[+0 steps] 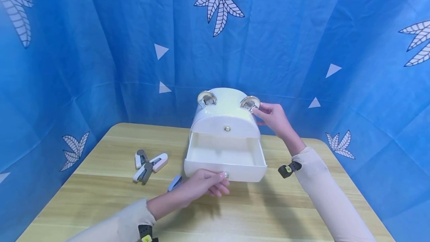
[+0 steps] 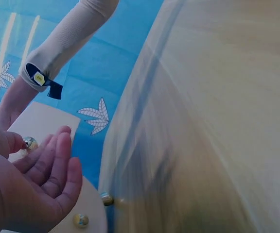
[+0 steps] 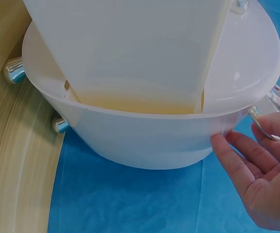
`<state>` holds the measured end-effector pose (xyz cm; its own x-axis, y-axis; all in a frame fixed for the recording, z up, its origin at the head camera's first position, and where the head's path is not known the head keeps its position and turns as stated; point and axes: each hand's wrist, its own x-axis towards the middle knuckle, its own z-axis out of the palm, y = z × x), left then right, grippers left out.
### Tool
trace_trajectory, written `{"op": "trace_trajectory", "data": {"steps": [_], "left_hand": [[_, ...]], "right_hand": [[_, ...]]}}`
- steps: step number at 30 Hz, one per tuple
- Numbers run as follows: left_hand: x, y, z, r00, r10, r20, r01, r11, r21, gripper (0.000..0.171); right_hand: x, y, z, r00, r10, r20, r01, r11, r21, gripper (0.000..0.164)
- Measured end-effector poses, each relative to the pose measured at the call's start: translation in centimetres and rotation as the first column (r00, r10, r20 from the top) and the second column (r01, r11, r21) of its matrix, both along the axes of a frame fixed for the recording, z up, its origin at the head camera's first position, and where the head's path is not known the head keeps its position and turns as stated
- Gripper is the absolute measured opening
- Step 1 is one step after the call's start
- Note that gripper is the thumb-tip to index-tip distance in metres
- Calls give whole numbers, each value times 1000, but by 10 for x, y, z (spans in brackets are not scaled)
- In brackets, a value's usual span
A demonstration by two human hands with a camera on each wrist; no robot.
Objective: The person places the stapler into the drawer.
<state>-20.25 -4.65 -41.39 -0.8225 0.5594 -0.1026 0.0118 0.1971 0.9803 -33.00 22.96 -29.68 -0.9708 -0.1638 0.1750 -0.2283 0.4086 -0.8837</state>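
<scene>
A white two-drawer storage box [image 1: 228,102] with shiny round ears stands on stubby metallic feet. Its lower drawer [image 1: 201,167] is pulled out and bare inside, while the upper drawer with its own knob [image 1: 227,128] is closed. My left hand [image 1: 205,183] pinches the lower drawer's gold knob [image 2: 30,143] between thumb and finger, the other fingers loosely extended below. At the box's right side, my right hand [image 1: 273,118] holds the right ear [image 1: 250,102] by its edge with the thumb and fingers. In the right wrist view, a fingertip also touches the white side wall [image 3: 154,141].
Several small staplers [image 1: 159,162] in grey, white and pink lie together on the wooden table [image 1: 100,182], left of the box. A purplish stapler-like piece [image 1: 174,183] is partly hidden by my left forearm. A blue patterned curtain [image 1: 215,59] hangs close behind and on both sides.
</scene>
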Motion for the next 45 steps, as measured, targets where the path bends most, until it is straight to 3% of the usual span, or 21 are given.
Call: {"op": "trace_trajectory", "data": {"steps": [4,6,11,13,15,18,21,24,27,29,31,35,38,41,45], "left_hand": [[0,-10,6,993,-94,-75,87,992,-93,40],[0,-17,13,976,-168,-139,144,975,-171,33],[1,-41,40,883,-376,-282,273,898,-345,28],[2,-53,52,854,-433,-287,309,868,-388,30],[2,-65,62,843,-465,-269,330,843,-424,31],[1,-82,73,841,-486,-238,327,806,-494,36],[-3,-95,78,840,-489,-237,284,767,-575,40],[-6,-103,74,851,-457,-256,200,735,-648,42],[-9,-106,60,870,-387,-306,68,708,-703,48],[-13,-106,46,861,-344,-376,-41,688,-724,54],[-17,-106,31,835,-315,-451,-147,662,-735,58],[-25,-106,3,755,-320,-572,-288,622,-728,65],[-29,-108,-13,720,-338,-606,-334,597,-729,71],[-33,-109,-23,699,-352,-622,-360,578,-732,74],[-36,-111,-29,668,-360,-651,-393,572,-720,69]], "right_hand": [[0,0,-1,1000,-3,-4,3,1000,6,43],[0,0,-2,1000,-6,-8,6,1000,11,43],[0,-1,-2,1000,-9,-13,9,1000,5,41],[0,-1,-2,1000,-8,-13,8,1000,3,41],[0,-1,-2,1000,-4,-13,4,1000,7,42],[0,-1,-1,1000,-1,-12,1,1000,13,42],[1,-1,0,1000,-1,-7,1,1000,14,42],[1,-1,1,1000,-4,-6,4,1000,10,41],[1,-1,1,1000,-9,-6,9,1000,4,41],[1,-1,2,1000,-8,-6,8,1000,4,41],[1,-1,2,1000,-7,-4,7,1000,4,42],[1,0,1,1000,-4,3,4,1000,3,43],[2,-1,2,1000,-5,7,5,1000,4,43],[2,-1,2,1000,-5,8,5,1000,10,43],[3,-2,2,1000,-2,5,2,1000,21,43]]}}
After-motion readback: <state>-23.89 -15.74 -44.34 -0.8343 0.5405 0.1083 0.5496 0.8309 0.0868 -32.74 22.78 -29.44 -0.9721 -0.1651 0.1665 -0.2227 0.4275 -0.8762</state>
